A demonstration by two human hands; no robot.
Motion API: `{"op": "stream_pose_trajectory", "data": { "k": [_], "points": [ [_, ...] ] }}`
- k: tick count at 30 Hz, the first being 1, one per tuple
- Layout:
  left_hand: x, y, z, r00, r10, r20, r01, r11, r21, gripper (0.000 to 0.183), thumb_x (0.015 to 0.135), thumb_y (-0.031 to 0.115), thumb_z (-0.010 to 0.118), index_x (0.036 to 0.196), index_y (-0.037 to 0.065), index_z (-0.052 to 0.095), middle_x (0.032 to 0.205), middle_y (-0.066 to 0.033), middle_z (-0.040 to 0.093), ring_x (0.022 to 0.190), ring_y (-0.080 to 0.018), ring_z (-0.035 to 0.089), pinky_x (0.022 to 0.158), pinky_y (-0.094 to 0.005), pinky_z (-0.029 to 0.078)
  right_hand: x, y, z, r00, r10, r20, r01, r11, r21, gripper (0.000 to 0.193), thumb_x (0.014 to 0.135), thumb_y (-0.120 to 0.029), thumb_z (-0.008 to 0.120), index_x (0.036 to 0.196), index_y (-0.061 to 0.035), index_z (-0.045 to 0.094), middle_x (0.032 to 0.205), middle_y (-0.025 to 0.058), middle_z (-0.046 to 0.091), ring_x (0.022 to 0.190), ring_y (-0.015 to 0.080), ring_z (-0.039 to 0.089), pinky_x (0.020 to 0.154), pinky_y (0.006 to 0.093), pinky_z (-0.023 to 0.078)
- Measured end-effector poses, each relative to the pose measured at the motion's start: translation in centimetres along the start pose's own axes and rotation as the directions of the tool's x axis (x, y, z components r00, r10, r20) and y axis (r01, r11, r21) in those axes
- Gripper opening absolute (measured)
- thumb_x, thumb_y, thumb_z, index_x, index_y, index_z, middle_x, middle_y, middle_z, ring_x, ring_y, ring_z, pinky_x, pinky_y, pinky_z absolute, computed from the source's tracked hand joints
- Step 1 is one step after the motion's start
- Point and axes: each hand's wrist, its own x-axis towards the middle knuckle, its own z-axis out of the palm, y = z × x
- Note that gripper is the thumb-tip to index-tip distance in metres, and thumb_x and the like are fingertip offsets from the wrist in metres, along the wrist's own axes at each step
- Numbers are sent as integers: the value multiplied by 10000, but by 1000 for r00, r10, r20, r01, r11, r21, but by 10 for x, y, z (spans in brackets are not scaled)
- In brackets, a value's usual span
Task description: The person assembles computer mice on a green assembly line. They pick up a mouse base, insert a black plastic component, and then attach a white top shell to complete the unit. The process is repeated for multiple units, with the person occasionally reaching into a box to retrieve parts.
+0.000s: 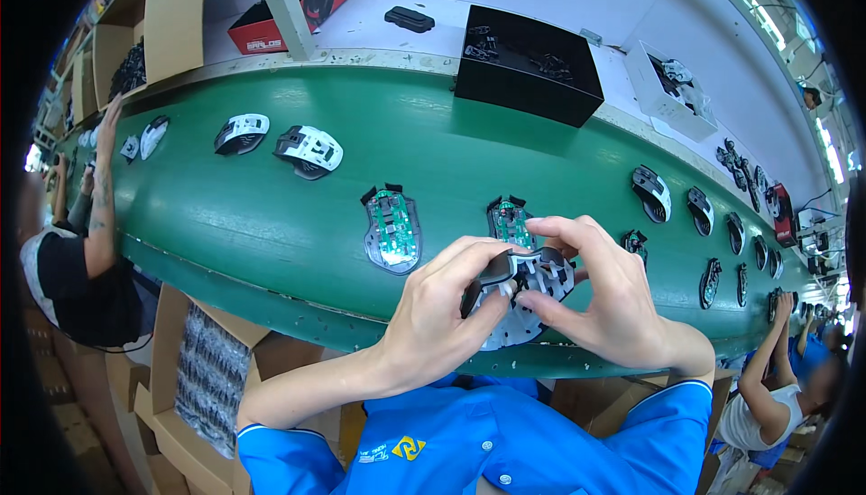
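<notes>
Between my hands is a computer mouse shell (519, 314), dark on its sides and white inside, tilted so that its inner ribs show. My left hand (451, 301) grips its left side, fingers bent over the dark edge and thumb on the inside. On the other side my right hand (600, 283) curls round it, thumb pressed against the inner parts. Just beyond the shell lies a mouse base with a green circuit board (511, 222), partly hidden by my fingers. Another base with a board (393, 230) lies to the left, fully in sight.
The green belt (361, 107) carries white and black mice (309, 150) at the left and more mice (651, 194) at the right. A black box (529, 66) of small parts stands at the back. Co-workers' hands (108, 129) reach in at both ends; a carton (212, 378) stands below.
</notes>
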Motion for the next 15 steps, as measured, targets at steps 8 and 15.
{"op": "stream_pose_trajectory", "data": {
  "k": [8, 15],
  "points": [
    [-2, -1, 4, 993, 94, -70, -91, 995, 35, 294, 778, -47, 571, 1071, -31, 560, 1044, -142, 575, 927, -225, 603, 791, -312, 487, 1, 2, 5, 1000, 0, -3, 0, 996, 85, 592, 709, -119, 748, 1232, -70, 476, 892, 103, 549, 771, 232, 613, 611, 322, 513],
    [2, -2, -3, 993, 19, -116, -17, 1000, 18, 263, 785, -33, 569, 1048, -31, 572, 1053, -129, 555, 892, -203, 581, 774, -291, 473, -7, 1, 14, 993, 70, -100, -49, 979, 199, 809, 693, -111, 765, 1367, -49, 321, 1031, 130, 537, 835, 225, 618, 605, 305, 529]
  ]
}}
